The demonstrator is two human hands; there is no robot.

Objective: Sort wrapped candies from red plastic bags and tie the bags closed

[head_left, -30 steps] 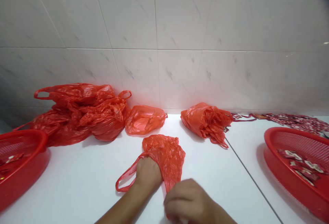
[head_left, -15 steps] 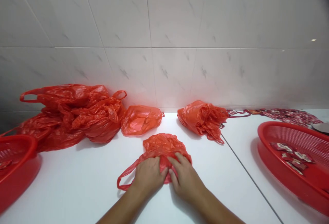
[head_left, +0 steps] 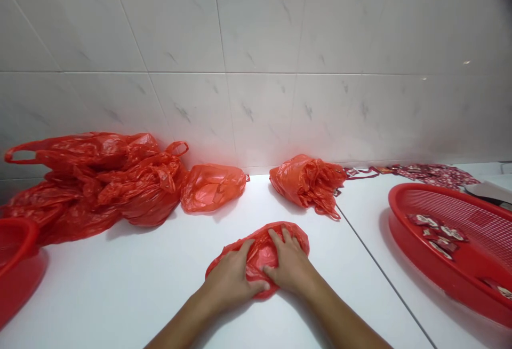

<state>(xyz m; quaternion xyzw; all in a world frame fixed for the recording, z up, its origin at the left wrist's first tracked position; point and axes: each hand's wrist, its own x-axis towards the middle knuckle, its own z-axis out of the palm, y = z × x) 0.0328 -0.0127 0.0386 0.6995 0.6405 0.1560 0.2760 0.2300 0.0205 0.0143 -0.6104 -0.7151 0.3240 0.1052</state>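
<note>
Grip open on both sides: the left hand (head_left: 232,285) and right hand (head_left: 290,266) lie palm down, fingers spread, pressing on a crumpled orange-red plastic bag (head_left: 262,255) without closing around it. The bag lies on the white desk (head_left: 120,290), partly beneath both hands, squashed into a low, rounded pad. No loop handle shows; the fingers hide part of its shape.

Other bags lie along the foot of the grey-veined white tile wall (head_left: 256,71). At far left is a loose heap of red plastic carrier bags (head_left: 96,178), puffed and creased, with one loop handle standing clear. How many it holds cannot be told. Just to its right, a pillow-shaped orange-red plastic bag (head_left: 210,189) lies touching or nearly touching the heap. Further right sits a scrunched orange-red plastic bundle (head_left: 306,183), its gathered folds bunched at one end.

Progress as things lie: one bag is pressed down under the hands, two lie in compact shapes by the wall, and the heap is unfolded and loose.

A red plastic mesh basket (head_left: 16,285) is cut off by the left edge of the view. A red oval mesh basket (head_left: 400,215) at right holds small red-and-white packets (head_left: 436,234).
</note>
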